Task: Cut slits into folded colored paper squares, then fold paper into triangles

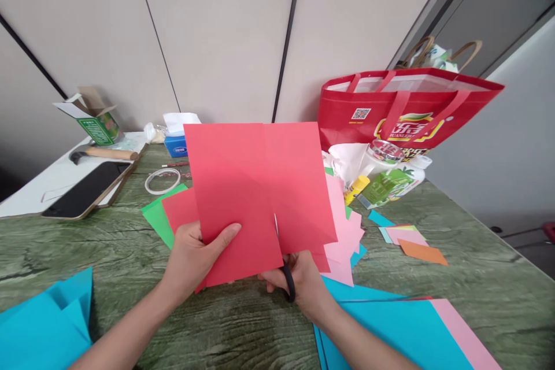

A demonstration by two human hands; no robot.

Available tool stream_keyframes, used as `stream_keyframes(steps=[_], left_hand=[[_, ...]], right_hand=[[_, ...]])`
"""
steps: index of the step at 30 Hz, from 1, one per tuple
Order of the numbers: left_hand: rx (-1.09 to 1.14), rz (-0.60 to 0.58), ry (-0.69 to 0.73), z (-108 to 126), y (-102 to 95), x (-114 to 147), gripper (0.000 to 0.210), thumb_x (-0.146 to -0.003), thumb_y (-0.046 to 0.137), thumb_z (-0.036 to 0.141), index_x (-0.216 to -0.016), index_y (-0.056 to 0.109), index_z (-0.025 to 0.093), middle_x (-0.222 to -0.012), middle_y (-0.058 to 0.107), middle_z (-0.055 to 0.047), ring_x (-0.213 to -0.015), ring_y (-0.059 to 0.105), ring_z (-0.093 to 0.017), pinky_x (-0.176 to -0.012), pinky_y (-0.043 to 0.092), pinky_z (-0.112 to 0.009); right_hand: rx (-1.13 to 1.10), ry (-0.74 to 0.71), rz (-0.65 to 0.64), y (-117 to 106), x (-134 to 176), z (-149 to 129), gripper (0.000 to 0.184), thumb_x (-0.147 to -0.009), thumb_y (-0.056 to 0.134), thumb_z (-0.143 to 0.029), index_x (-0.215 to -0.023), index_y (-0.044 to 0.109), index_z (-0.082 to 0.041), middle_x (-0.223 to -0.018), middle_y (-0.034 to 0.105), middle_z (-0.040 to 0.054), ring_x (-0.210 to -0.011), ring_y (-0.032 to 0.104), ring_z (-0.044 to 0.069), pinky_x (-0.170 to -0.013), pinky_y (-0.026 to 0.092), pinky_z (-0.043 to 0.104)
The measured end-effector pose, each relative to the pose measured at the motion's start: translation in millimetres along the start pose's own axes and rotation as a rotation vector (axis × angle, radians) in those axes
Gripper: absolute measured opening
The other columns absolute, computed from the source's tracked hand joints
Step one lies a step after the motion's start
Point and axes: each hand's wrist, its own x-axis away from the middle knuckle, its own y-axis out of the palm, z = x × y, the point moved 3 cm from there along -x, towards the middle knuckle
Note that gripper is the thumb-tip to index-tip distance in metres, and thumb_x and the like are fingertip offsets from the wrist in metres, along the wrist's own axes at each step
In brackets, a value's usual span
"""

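Note:
A large sheet of red paper [234,185], creased down its middle, is held up above the table. My left hand [199,254] pinches its lower left part, thumb on the front and fingers behind. My right hand [299,280] grips a pair of scissors [288,282] by the black handle at the sheet's lower edge. A slit runs up from that edge near the crease, with a bit of blade showing in it. Most of the blades are hidden by the paper. Behind the sheet lie green paper [160,219] and pink paper [342,243].
Blue paper lies at the left [47,324] and the right [399,329]. Beyond are a tape roll [163,191], a phone [89,189], a hammer [108,153], a tissue pack [177,146], a yellow glue stick [356,189] and a red bag [368,118]. Paper scraps [422,251] lie right.

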Motion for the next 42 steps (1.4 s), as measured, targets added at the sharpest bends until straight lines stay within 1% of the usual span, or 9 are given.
stream_keyframes(steps=[4, 9, 22, 25, 29, 32, 36, 39, 42], left_hand=[[0.035, -0.006, -0.015, 0, 0.4, 0, 0.026, -0.067, 0.063, 0.040, -0.073, 0.070, 0.015, -0.080, 0.074, -0.005, -0.070, 0.067, -0.024, -0.052, 0.053, -0.027], [0.021, 0.004, -0.040, 0, 0.5, 0, 0.027, -0.066, 0.064, 0.041, -0.067, 0.069, 0.014, -0.074, 0.074, -0.005, -0.064, 0.066, -0.022, -0.049, 0.052, -0.026], [0.021, 0.004, -0.047, -2, 0.6, 0, 0.026, -0.065, 0.064, 0.040, -0.067, 0.069, 0.015, -0.071, 0.072, -0.004, -0.059, 0.064, -0.021, -0.047, 0.050, -0.025], [0.030, 0.006, -0.054, -1, 0.5, 0, 0.025, -0.064, 0.065, 0.040, -0.064, 0.068, 0.015, -0.069, 0.072, -0.004, -0.057, 0.063, -0.020, -0.044, 0.049, -0.024], [0.032, 0.014, -0.056, -2, 1.3, 0, 0.025, -0.063, 0.065, 0.040, -0.060, 0.066, 0.016, -0.065, 0.071, -0.003, -0.055, 0.062, -0.019, -0.041, 0.048, -0.023], [0.062, 0.004, -0.062, -5, 2.2, 0, 0.025, -0.064, 0.066, 0.041, -0.063, 0.067, 0.016, -0.069, 0.072, -0.004, -0.058, 0.063, -0.020, -0.044, 0.050, -0.025], [0.118, 0.024, -0.052, -9, -1.1, -1, 0.025, -0.064, 0.067, 0.041, -0.070, 0.070, 0.017, -0.078, 0.074, -0.004, -0.066, 0.066, -0.022, -0.053, 0.053, -0.027], [0.157, 0.110, -0.083, -12, -8.3, -7, 0.026, -0.063, 0.068, 0.042, -0.072, 0.070, 0.018, -0.082, 0.074, -0.003, -0.070, 0.067, -0.023, -0.055, 0.054, -0.028], [0.234, 0.164, -0.124, -13, -14.6, -13, 0.030, -0.061, 0.070, 0.043, -0.076, 0.069, 0.017, -0.087, 0.074, -0.005, -0.074, 0.067, -0.025, -0.056, 0.056, -0.029]], right_hand=[[-0.012, 0.004, 0.001, 1, 0, -2, 0.035, -0.049, 0.077, -0.042, -0.059, 0.058, -0.013, -0.053, 0.057, -0.0005, -0.039, 0.046, 0.008, -0.039, 0.042, 0.020], [-0.035, 0.008, 0.011, 0, -1, -2, 0.037, -0.048, 0.078, -0.039, -0.067, 0.058, -0.013, -0.053, 0.059, -0.0007, -0.038, 0.046, 0.007, -0.037, 0.041, 0.020], [-0.008, 0.042, 0.013, 0, -1, 0, 0.028, -0.051, 0.074, -0.034, -0.052, 0.055, -0.013, -0.045, 0.055, -0.0008, -0.034, 0.043, 0.007, -0.034, 0.037, 0.020], [0.006, 0.044, 0.013, -1, -1, 2, 0.026, -0.053, 0.072, -0.032, -0.052, 0.055, -0.013, -0.046, 0.056, -0.0007, -0.032, 0.043, 0.006, -0.033, 0.035, 0.019], [0.001, 0.055, 0.006, -1, -1, 5, 0.031, -0.053, 0.074, -0.037, -0.056, 0.055, -0.013, -0.046, 0.056, -0.0010, -0.032, 0.043, 0.007, -0.033, 0.035, 0.019], [-0.002, 0.068, -0.003, -2, -1, 6, 0.037, -0.051, 0.076, -0.042, -0.058, 0.054, -0.013, -0.045, 0.055, -0.0012, -0.032, 0.043, 0.007, -0.032, 0.034, 0.019], [-0.059, 0.051, -0.101, -1, 1, 4, 0.041, -0.054, 0.077, -0.042, -0.073, 0.055, -0.013, -0.055, 0.059, -0.0008, -0.041, 0.051, 0.008, -0.041, 0.039, 0.019], [-0.101, 0.070, -0.241, 0, 2, 4, 0.043, -0.057, 0.077, -0.036, -0.082, 0.049, -0.016, -0.058, 0.061, -0.0021, -0.045, 0.055, 0.008, -0.046, 0.042, 0.019], [-0.150, 0.059, -0.327, -2, 2, 4, 0.040, -0.063, 0.074, -0.036, -0.085, 0.046, -0.018, -0.056, 0.062, -0.0027, -0.043, 0.055, 0.008, -0.045, 0.042, 0.019]])
